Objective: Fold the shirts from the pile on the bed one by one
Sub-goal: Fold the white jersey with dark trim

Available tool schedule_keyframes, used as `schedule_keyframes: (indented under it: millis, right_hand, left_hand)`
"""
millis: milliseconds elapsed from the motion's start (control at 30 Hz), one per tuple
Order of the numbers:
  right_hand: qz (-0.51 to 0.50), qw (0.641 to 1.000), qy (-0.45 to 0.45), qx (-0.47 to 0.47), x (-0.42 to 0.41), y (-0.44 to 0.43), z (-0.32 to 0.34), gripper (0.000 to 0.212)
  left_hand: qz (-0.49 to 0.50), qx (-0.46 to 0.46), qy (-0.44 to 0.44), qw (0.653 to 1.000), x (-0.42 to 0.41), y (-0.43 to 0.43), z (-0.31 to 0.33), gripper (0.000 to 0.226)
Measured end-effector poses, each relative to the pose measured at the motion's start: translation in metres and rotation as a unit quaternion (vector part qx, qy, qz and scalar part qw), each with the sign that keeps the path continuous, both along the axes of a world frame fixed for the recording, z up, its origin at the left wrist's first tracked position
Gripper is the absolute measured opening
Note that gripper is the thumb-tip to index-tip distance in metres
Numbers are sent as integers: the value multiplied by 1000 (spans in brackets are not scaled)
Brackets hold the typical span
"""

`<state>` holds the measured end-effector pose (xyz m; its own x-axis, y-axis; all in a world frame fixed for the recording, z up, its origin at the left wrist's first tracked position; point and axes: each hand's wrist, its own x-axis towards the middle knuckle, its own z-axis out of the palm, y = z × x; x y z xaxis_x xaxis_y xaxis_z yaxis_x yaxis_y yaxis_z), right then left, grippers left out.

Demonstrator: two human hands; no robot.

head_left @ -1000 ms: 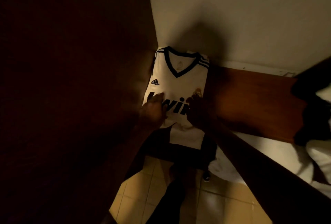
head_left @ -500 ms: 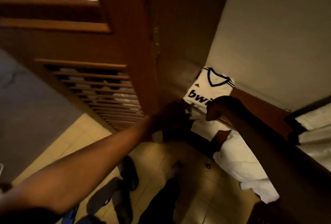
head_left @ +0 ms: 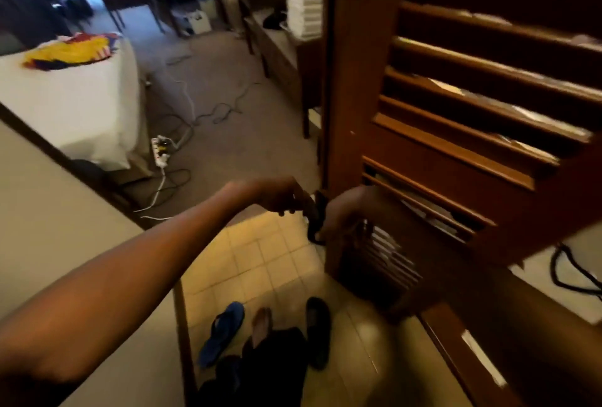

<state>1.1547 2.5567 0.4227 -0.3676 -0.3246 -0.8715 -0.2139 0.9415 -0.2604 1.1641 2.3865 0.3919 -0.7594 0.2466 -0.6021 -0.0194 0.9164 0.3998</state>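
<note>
The pile of colourful shirts (head_left: 70, 53) lies on the white bed (head_left: 81, 107) at the far left, well away from both hands. My left hand (head_left: 277, 198) reaches out at mid-frame with its fingers curled on a dark handle (head_left: 314, 216) at the edge of the louvred wooden door (head_left: 472, 120). My right hand (head_left: 345, 211) is just right of that handle against the door; it is blurred and its grip is unclear. The folded white jersey is out of view.
A power strip (head_left: 161, 149) and loose cables lie on the carpet between the bed and the door. A blue flip-flop (head_left: 224, 331) and a black shoe (head_left: 317, 331) sit on the tiles by my feet. White towels (head_left: 304, 6) are stacked on wooden furniture behind.
My view has swung left, from the white jersey in the corner to the room. Both hands left the jersey and moved to the edge of the louvred door.
</note>
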Motion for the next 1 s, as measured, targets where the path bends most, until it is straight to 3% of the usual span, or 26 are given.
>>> schedule_keyframes:
  millis: [67, 100, 300, 467, 767, 1000]
  right_hand:
    - [-4, 998, 57, -37, -16, -61, 23, 34]
    - [2, 996, 78, -45, -27, -87, 29, 22]
    - [10, 976, 202, -81, -144, -264, 43, 25]
    - [17, 973, 219, -74, -248, -403, 30, 36]
    - [86, 928, 352, -90, -378, -552, 58, 13]
    - [111, 921, 354, -119, -494, -670, 75, 15]
  left_hand:
    - [49, -18, 34, 998, -14, -64, 8, 24]
    - [70, -31, 57, 995, -23, -94, 13, 22]
    - [175, -15, 171, 970, -121, -263, 28, 23]
    - [255, -10, 235, 938, -208, -387, 38, 20]
    - [309, 3, 276, 910, -311, -543, 83, 23]
    - [364, 5, 293, 884, -392, -653, 93, 14]
